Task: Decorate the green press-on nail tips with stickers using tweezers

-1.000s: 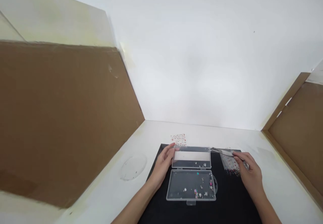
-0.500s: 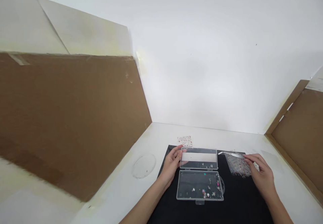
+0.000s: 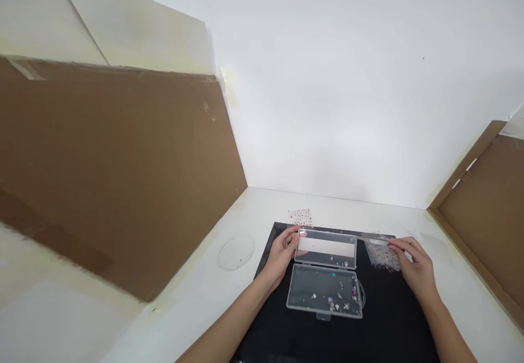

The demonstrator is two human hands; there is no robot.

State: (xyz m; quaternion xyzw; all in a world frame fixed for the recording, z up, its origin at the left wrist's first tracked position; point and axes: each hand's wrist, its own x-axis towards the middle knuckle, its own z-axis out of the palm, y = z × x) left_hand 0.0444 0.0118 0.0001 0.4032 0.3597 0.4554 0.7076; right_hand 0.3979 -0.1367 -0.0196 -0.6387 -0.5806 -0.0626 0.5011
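Note:
A clear plastic case (image 3: 324,292) lies opened out on a black mat (image 3: 335,341), with small charms and gems scattered in its near half. Its far half is the lid (image 3: 325,236), which has a white strip across it and a few tiny pieces along the lower edge. My left hand (image 3: 282,248) grips the lid's left side between thumb and fingers. In my right hand (image 3: 411,262), thumb and fingers pinch silver tweezers (image 3: 379,238), whose tip points left at the lid's right edge. Below the tweezers lies a clear sheet of colourful stickers (image 3: 381,254).
A round clear disc (image 3: 236,253) lies on the white table to the left. Behind the mat is a sheet of small red stickers (image 3: 300,216). Brown cardboard panels stand at left (image 3: 123,161) and right (image 3: 483,188), with a white wall behind.
The tweezers' tip has come to the lid's right edge, and the tweezers now appear thinner, turned edge-on. My left hand keeps its hold on the lid. The whole view has shifted slightly.

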